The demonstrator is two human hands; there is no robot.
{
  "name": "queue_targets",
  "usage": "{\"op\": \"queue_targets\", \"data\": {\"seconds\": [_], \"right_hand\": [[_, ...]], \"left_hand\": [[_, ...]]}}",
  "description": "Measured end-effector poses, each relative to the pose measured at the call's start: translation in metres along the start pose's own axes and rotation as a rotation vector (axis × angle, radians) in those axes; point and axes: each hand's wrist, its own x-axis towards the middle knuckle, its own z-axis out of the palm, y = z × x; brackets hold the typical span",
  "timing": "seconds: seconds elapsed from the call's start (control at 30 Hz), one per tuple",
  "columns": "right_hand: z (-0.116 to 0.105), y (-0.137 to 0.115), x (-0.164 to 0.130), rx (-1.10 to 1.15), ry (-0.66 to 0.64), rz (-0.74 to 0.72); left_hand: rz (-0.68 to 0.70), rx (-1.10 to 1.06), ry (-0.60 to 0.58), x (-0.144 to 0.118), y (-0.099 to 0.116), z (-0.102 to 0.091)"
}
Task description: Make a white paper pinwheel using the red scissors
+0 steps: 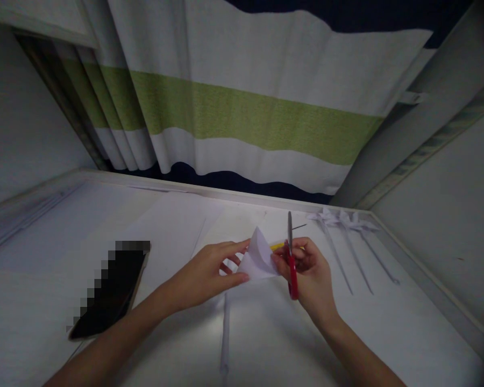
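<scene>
A folded piece of white paper [258, 257], peaked like a triangle, is held up between my two hands. My left hand [204, 274] grips its left side, thumb below and fingers above. The thumb and fingertips of my right hand [312, 274] pinch its right edge. The same hand carries red-handled scissors [292, 269], their blades pointing up and away. Partly hidden behind the paper and that hand is a thin yellow object [277, 246]. A rolled white paper stick [225, 344] lies below the paper on the white table [177, 344].
Several white paper flowers on thin stems [349, 252] lie at the right. A dark phone [115, 290], partly pixelated, rests at the left by my forearm. White sheets [165, 226] spread over the back left. A striped curtain [242, 113] hangs behind the table's raised back edge [226, 192].
</scene>
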Motion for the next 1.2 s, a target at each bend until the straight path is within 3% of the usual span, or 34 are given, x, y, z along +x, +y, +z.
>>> {"op": "queue_targets", "data": {"seconds": [0.4,0.57,0.73,0.93,1.2], "right_hand": [[0.013,0.016,-0.02,-0.15,-0.157,-0.103],[0.011,0.009,-0.018,-0.167,-0.179,-0.075],[0.011,0.01,-0.017,-0.156,-0.173,-0.087],[0.01,0.016,-0.014,-0.162,-0.124,-0.097],[0.01,0.01,-0.006,-0.001,-0.08,0.03]], "left_hand": [[-0.012,0.2,-0.016,-0.001,0.004,0.011],[-0.043,0.147,0.004,-0.001,0.005,0.008],[-0.065,0.026,-0.005,0.0,0.002,0.007],[-0.127,-0.093,0.062,0.001,-0.002,0.007],[-0.122,-0.059,0.109,0.002,0.006,0.006]]}}
